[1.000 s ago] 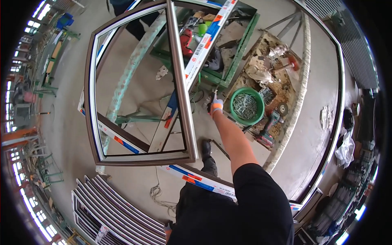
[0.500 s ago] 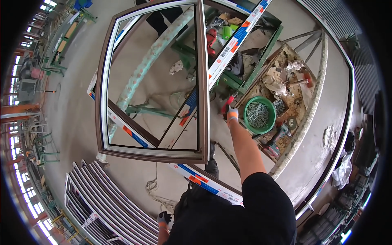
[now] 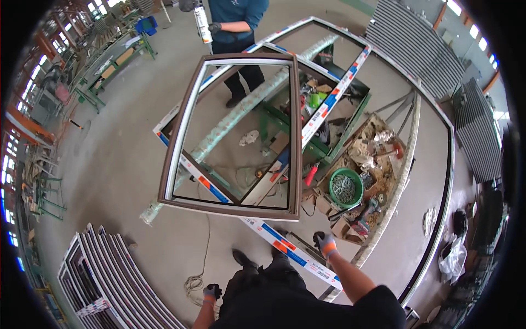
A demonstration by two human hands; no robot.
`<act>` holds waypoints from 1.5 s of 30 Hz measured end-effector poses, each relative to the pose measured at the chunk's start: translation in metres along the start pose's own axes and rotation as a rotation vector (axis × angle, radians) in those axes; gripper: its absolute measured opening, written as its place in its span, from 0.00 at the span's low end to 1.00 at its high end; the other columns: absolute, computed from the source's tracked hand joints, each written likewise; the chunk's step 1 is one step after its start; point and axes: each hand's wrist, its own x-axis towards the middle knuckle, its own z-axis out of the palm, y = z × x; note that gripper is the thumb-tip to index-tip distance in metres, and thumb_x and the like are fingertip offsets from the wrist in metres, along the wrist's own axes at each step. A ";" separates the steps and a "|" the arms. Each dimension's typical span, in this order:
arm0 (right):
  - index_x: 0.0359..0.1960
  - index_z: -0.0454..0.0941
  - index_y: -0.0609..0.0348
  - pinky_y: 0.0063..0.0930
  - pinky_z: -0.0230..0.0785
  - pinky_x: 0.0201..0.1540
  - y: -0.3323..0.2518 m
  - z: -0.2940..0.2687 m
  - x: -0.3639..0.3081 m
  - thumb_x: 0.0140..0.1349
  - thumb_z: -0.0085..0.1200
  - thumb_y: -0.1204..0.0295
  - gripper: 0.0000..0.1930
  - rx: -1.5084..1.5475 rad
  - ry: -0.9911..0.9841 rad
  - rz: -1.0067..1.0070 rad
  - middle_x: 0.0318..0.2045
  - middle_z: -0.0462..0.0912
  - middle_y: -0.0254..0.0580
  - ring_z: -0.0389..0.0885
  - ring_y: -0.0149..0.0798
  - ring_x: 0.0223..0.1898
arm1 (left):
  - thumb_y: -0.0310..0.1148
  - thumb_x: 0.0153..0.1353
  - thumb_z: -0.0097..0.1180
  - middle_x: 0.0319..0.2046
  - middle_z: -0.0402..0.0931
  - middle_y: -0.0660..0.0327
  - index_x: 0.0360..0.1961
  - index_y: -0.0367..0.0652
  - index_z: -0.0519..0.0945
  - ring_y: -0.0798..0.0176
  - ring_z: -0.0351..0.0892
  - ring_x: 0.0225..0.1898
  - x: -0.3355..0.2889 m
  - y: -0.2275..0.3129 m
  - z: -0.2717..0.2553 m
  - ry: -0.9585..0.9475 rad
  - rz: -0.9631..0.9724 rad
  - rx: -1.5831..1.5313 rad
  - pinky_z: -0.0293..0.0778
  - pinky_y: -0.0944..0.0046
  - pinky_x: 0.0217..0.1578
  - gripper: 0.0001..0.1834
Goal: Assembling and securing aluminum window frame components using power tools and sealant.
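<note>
My right hand [image 3: 325,243], in a grey and orange glove, is over the long frame bar [image 3: 290,253] and near the tool tray [image 3: 356,238]. Its fingers are loosely bent and apart, with nothing visible in them. Low at my side, my left hand [image 3: 211,292] hangs with its dark-gloved fingers curled; I see nothing in it. Ahead of me a brown window sash [image 3: 164,164] lies across larger frame bars with printed tape. A red-handled tool [image 3: 311,174] is at the near corner of the green metal box [image 3: 342,137].
A green bowl of screws [image 3: 345,187] and a cordless drill [image 3: 366,216] are in the tray. Behind the sash a co-worker [image 3: 235,33] holds a caulking gun [image 3: 203,24]. Stacked frames [image 3: 118,274] stand at lower left, beside a coiled cord [image 3: 194,285].
My right hand has left the red-handled tool and drawn back toward me. The view has tilted up, bringing the co-worker's upper body and my feet into sight.
</note>
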 end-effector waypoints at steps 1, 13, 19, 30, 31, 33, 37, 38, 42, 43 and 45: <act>0.44 0.81 0.62 0.28 0.73 0.29 -0.026 0.001 -0.037 0.65 0.53 0.66 0.13 -0.055 0.003 0.011 0.28 0.84 0.41 0.79 0.32 0.24 | 0.35 0.58 0.58 0.20 0.79 0.57 0.35 0.44 0.80 0.61 0.76 0.14 0.002 0.008 -0.010 -0.004 0.007 -0.047 0.67 0.65 0.12 0.08; 0.33 0.81 0.54 0.48 0.72 0.42 -0.166 0.093 -0.205 0.65 0.46 0.52 0.20 -0.556 0.560 0.214 0.33 0.84 0.53 0.82 0.57 0.37 | 0.35 0.59 0.55 0.16 0.74 0.60 0.29 0.47 0.77 0.64 0.72 0.13 0.086 0.096 -0.143 -0.084 0.161 -0.033 0.64 0.66 0.11 0.05; 0.30 0.83 0.55 0.48 0.72 0.45 -0.160 0.135 -0.203 0.62 0.47 0.51 0.21 -0.527 0.559 0.166 0.32 0.84 0.53 0.82 0.56 0.38 | 0.32 0.59 0.55 0.15 0.73 0.61 0.28 0.47 0.76 0.63 0.71 0.11 0.136 0.033 -0.228 -0.099 0.037 -0.059 0.64 0.63 0.10 0.04; 0.31 0.82 0.55 0.46 0.72 0.46 -0.132 0.129 -0.218 0.64 0.44 0.53 0.20 -0.671 0.637 0.207 0.35 0.84 0.52 0.82 0.54 0.40 | 0.31 0.59 0.58 0.14 0.73 0.59 0.27 0.46 0.76 0.62 0.71 0.10 0.067 -0.008 -0.219 0.017 -0.024 -0.119 0.62 0.63 0.10 0.05; 0.31 0.82 0.54 0.46 0.72 0.46 -0.136 0.135 -0.220 0.64 0.44 0.54 0.20 -0.710 0.653 0.211 0.35 0.84 0.52 0.82 0.54 0.41 | 0.31 0.58 0.59 0.14 0.73 0.59 0.27 0.46 0.76 0.62 0.71 0.10 0.068 -0.008 -0.223 0.064 -0.028 -0.124 0.62 0.63 0.10 0.05; 0.31 0.83 0.55 0.46 0.73 0.45 -0.143 0.136 -0.228 0.63 0.44 0.54 0.20 -0.678 0.654 0.198 0.34 0.84 0.52 0.82 0.54 0.40 | 0.31 0.58 0.59 0.14 0.73 0.59 0.27 0.46 0.76 0.62 0.71 0.10 0.064 -0.006 -0.228 0.058 -0.029 -0.153 0.62 0.63 0.09 0.05; 0.31 0.83 0.56 0.48 0.73 0.44 -0.114 0.131 -0.234 0.63 0.43 0.52 0.22 -0.717 0.668 0.158 0.34 0.84 0.54 0.82 0.55 0.39 | 0.30 0.57 0.60 0.14 0.73 0.60 0.26 0.46 0.76 0.62 0.71 0.11 0.068 -0.010 -0.239 0.035 -0.050 -0.116 0.62 0.63 0.10 0.06; 0.29 0.82 0.56 0.49 0.73 0.43 -0.092 0.124 -0.228 0.64 0.42 0.52 0.22 -0.805 0.643 0.023 0.32 0.84 0.53 0.82 0.56 0.38 | 0.30 0.57 0.60 0.14 0.73 0.60 0.24 0.45 0.76 0.62 0.72 0.11 0.068 -0.011 -0.236 0.025 -0.004 -0.139 0.63 0.63 0.10 0.06; 0.30 0.78 0.51 0.46 0.74 0.41 -0.083 0.111 -0.240 0.62 0.47 0.55 0.15 -0.981 0.568 -0.005 0.33 0.81 0.48 0.81 0.52 0.39 | 0.33 0.58 0.59 0.15 0.74 0.61 0.25 0.45 0.77 0.62 0.72 0.11 0.059 -0.007 -0.233 0.050 -0.014 -0.022 0.65 0.62 0.12 0.07; 0.40 0.77 0.52 0.46 0.76 0.38 -0.110 0.109 -0.256 0.64 0.46 0.57 0.15 -0.926 0.395 0.067 0.38 0.82 0.51 0.83 0.51 0.40 | 0.34 0.58 0.59 0.14 0.74 0.61 0.24 0.45 0.77 0.63 0.72 0.12 0.060 -0.005 -0.233 0.018 0.009 -0.039 0.65 0.62 0.12 0.08; 0.50 0.77 0.54 0.45 0.79 0.36 -0.127 0.111 -0.259 0.66 0.44 0.59 0.18 -0.865 0.225 0.131 0.43 0.83 0.54 0.85 0.51 0.41 | 0.34 0.58 0.60 0.14 0.74 0.62 0.24 0.46 0.77 0.63 0.72 0.12 0.063 0.002 -0.228 -0.015 0.036 -0.058 0.65 0.62 0.13 0.08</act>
